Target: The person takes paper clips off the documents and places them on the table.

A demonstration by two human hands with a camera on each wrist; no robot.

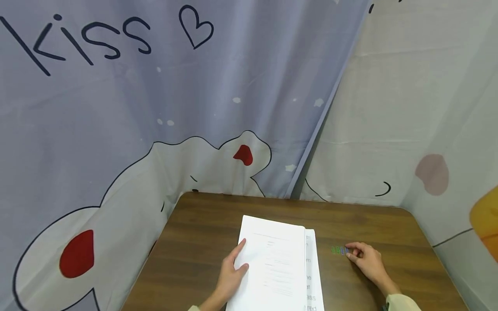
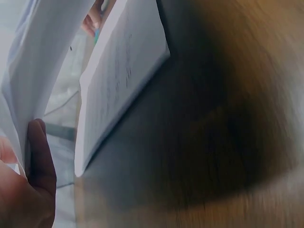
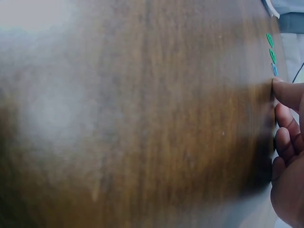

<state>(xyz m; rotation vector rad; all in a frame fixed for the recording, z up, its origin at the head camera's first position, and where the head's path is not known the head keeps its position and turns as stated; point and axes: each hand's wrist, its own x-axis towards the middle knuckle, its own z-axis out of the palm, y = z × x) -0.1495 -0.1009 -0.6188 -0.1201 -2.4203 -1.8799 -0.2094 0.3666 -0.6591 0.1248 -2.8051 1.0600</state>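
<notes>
My left hand [image 1: 228,276] grips the left edge of some white printed sheets [image 1: 272,263], thumb on top. In the left wrist view these sheets are raised over the table, with fingers and thumb on either side of them. Beneath lies a second stack of printed paper [image 2: 116,76] in larger type, its right strip [image 1: 312,272] showing in the head view. To the right, thumb and index finger of my right hand [image 1: 367,260] pinch a blue paper clip [image 1: 347,250] at the end of a short row. Two green paper clips [image 3: 270,47] and another blue paper clip [image 3: 274,70] lie beside it.
The brown wooden table [image 1: 210,211] has rounded back corners. A printed curtain [image 1: 218,86] hangs right behind its back edge, and pale printed cloth [image 1: 389,129] stands behind and along the right side.
</notes>
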